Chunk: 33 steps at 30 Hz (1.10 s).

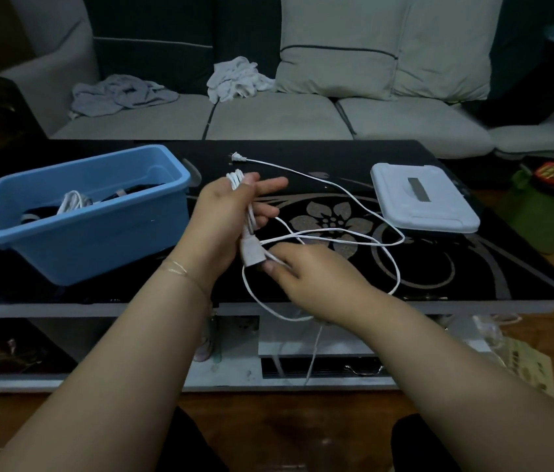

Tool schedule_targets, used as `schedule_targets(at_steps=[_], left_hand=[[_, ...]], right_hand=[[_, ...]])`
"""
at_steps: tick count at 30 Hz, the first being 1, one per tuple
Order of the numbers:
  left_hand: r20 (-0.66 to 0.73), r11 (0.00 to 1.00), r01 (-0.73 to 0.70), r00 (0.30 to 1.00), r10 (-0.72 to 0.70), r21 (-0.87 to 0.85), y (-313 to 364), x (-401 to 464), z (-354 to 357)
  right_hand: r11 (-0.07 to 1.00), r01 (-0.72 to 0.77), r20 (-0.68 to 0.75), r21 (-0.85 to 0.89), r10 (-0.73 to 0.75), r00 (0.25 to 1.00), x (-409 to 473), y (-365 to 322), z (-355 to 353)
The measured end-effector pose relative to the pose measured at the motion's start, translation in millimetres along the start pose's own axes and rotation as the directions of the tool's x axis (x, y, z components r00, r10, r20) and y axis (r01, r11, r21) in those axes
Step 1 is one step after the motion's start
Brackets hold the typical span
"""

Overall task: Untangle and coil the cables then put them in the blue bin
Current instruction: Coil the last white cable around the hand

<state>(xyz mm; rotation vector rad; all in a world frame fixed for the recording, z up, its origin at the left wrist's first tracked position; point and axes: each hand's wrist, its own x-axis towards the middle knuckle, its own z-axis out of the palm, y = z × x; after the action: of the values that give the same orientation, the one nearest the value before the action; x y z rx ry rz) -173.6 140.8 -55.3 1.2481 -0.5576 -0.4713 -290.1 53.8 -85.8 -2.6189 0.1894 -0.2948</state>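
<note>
The left hand holds white cable loops wound round it – the right hand pinches a strand. The loose end trails over the table, beside the blue bin

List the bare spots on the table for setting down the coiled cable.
Bare: the table strip near the front right edge, below the white lid. Crowded: the middle, crossed by the white cable; the left, taken by the blue bin.
</note>
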Motion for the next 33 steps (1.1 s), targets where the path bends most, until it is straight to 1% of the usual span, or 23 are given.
schedule_targets(at_steps=[1,5,8,10,12,15,17,18,19,21,23,24,26,27,28,31,32,33], left_hand=[[0.009,0.998,-0.011,1.000,0.011,0.054,-0.1,0.0,-1.2],[0.041,0.983,-0.067,0.997,0.060,0.172,-0.4,-3.2,-2.3],[0.100,0.949,-0.106,0.992,0.080,0.296,-2.7,-7.2,0.8],[0.131,0.913,-0.139,0.987,0.095,0.384,-4.0,-9.0,2.0],[0.155,0.834,-0.197,0.979,0.135,0.516,-5.6,-10.3,2.1],[0.206,0.671,-0.262,0.965,0.164,0.693,-10.2,-11.5,0.8],[0.239,0.571,-0.276,0.961,0.142,0.773,-12.1,-12.2,1.1],[0.247,0.539,-0.276,0.960,0.127,0.796,-11.9,-12.7,1.6],[0.262,0.528,-0.280,0.959,0.110,0.802,-10.9,-13.1,1.4],[0.311,0.559,-0.278,0.950,0.038,0.781,-9.2,-14.6,1.2],[0.361,0.602,-0.243,0.929,-0.080,0.760,-7.5,-17.1,2.3],[0.392,0.649,-0.212,0.908,-0.145,0.730,-7.5,-18.0,3.3],[0.456,0.773,-0.114,0.856,-0.242,0.624,-7.9,-18.1,5.3],[0.476,0.809,-0.073,0.838,-0.267,0.583,-6.7,-18.0,5.3],[0.488,0.824,-0.053,0.826,-0.282,0.565,-5.1,-17.5,4.7],[0.500,0.819,-0.060,0.817,-0.288,0.570,-3.4,-19.3,1.5],[0.497,0.816,-0.068,0.821,-0.281,0.574,-4.2,-20.6,1.0],[0.495,0.821,-0.073,0.827,-0.268,0.566,-5.2,-22.1,1.7]], right_hand=[[1.000,-0.003,-0.020,0.003,0.003,1.000,0.6,1.7,-3.0],[1.000,0.010,-0.041,-0.004,-0.010,0.999,1.0,5.2,-8.3],[0.998,0.050,-0.053,-0.041,-0.052,0.997,0.1,3.7,-6.3],[0.995,0.073,-0.087,-0.066,-0.078,0.993,0.9,5.5,-7.4],[0.992,0.083,-0.111,-0.094,-0.093,0.989,1.0,6.0,-9.7],[0.992,0.053,-0.104,-0.115,-0.065,0.992,0.8,6.4,-11.1],[0.992,0.010,-0.119,-0.129,-0.025,0.993,2.1,9.1,-12.5],[0.992,-0.005,-0.130,-0.127,-0.011,0.992,2.6,10.3,-14.4],[0.992,-0.022,-0.137,-0.125,0.004,0.991,3.0,12.0,-16.3],[0.987,-0.063,-0.161,-0.148,0.038,0.986,2.6,14.9,-22.8],[0.983,-0.100,-0.228,-0.156,0.063,0.972,2.6,20.4,-29.9],[0.986,-0.107,-0.250,-0.126,0.073,0.966,2.9,23.0,-33.1],[0.996,-0.086,-0.236,0.019,0.088,0.968,3.2,26.6,-36.0],[0.992,-0.065,-0.221,0.111,0.089,0.971,3.5,27.9,-35.3],[0.981,-0.048,-0.210,0.187,0.088,0.974,3.7,27.4,-34.8],[0.913,0.008,-0.241,0.407,0.098,0.966,6.3,31.1,-36.7],[0.898,0.025,-0.258,0.439,0.099,0.961,6.9,34.2,-39.4],[0.900,0.035,-0.264,0.434,0.090,0.960,7.2,37.3,-42.1]])
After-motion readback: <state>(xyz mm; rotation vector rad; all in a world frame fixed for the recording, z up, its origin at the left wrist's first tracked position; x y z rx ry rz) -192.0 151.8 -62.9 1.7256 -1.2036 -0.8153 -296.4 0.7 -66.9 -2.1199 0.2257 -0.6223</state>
